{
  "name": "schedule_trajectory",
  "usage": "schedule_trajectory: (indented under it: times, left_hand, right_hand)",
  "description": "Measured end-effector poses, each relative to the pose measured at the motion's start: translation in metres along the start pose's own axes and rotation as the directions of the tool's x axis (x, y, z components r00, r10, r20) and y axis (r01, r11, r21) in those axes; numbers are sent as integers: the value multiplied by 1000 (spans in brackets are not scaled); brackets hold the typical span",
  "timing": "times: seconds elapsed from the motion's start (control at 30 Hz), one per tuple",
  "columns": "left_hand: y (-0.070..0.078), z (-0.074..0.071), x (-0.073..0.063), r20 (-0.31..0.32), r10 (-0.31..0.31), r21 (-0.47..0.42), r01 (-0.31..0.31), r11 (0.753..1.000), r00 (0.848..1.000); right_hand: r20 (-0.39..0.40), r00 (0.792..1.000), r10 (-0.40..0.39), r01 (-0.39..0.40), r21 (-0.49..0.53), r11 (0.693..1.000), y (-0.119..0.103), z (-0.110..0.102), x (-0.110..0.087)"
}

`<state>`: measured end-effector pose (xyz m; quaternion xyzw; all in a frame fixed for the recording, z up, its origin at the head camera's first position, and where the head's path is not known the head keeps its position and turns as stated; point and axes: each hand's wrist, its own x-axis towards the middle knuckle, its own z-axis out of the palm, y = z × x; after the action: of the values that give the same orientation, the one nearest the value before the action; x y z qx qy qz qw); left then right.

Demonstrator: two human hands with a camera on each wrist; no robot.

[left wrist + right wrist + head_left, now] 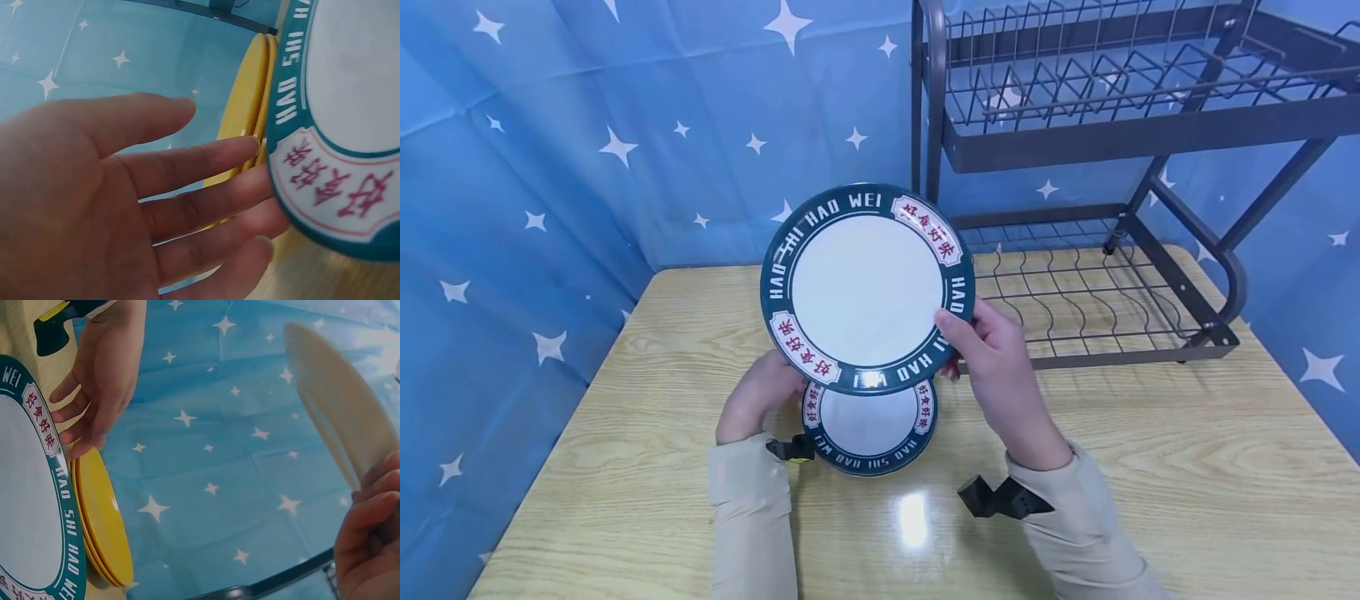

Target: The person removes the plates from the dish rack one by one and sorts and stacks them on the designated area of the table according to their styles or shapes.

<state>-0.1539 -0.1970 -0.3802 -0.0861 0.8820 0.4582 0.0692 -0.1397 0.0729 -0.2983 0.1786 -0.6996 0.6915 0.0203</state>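
My right hand (1011, 392) pinches a round plate (867, 287) by its lower right edge, thumb on the face. White in the middle, it has a dark green rim with white letters and red characters, and is raised and tilted toward the head camera. Below it a like plate (868, 429) lies on the table, partly covered. Beside that lower plate is my left hand (763, 396); the left wrist view shows its fingers (206, 162) extended, the tips at a green-rimmed plate's edge. Yellow plate edges (103, 519) show behind the rim in the right wrist view.
A dark metal two-tier rack (1097, 150) with wire shelves stands at the back right of the wooden table (647, 467). Blue cloth (700, 108) with white stars hangs behind and at the sides. Black wrist devices (1003, 498) sit on both sleeves.
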Motion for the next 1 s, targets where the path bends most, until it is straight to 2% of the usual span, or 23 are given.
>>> schedule_trajectory:
  times: [0.1, 0.23, 0.4, 0.47, 0.6, 0.7, 0.83, 1.0]
  left_hand:
    - [3, -3, 0, -5, 74, 43, -73, 996, 997]
    - [7, -6, 0, -47, 177, -5, -177, 984, 983]
    - [17, -9, -7, -145, 169, -147, -190, 971, 975]
    - [22, -11, -12, -175, 173, -197, -206, 959, 969]
    - [33, -13, -17, -211, 222, -276, -276, 921, 952]
    - [39, -14, -20, -232, 254, -294, -317, 902, 939]
    - [45, -13, -23, -247, 274, -294, -341, 893, 930]
    - [49, -13, -26, -255, 306, -327, -380, 865, 917]
  right_hand:
    - [4, 1000, 22, -22, 2, 1000, 2, 0, 1]
    - [7, 999, 54, -54, -3, 999, 4, 0, 3]
    - [9, 996, 91, -91, -22, 996, 8, 1, 5]
    - [10, 995, 99, -99, -28, 995, 10, 1, 5]
    - [17, 994, 110, -109, -34, 993, 13, 1, 6]
    - [21, 993, 118, -117, -39, 992, 14, 1, 7]
    - [27, 992, 121, -120, -39, 992, 15, 1, 7]
    - [32, 992, 119, -118, -33, 992, 16, 0, 8]
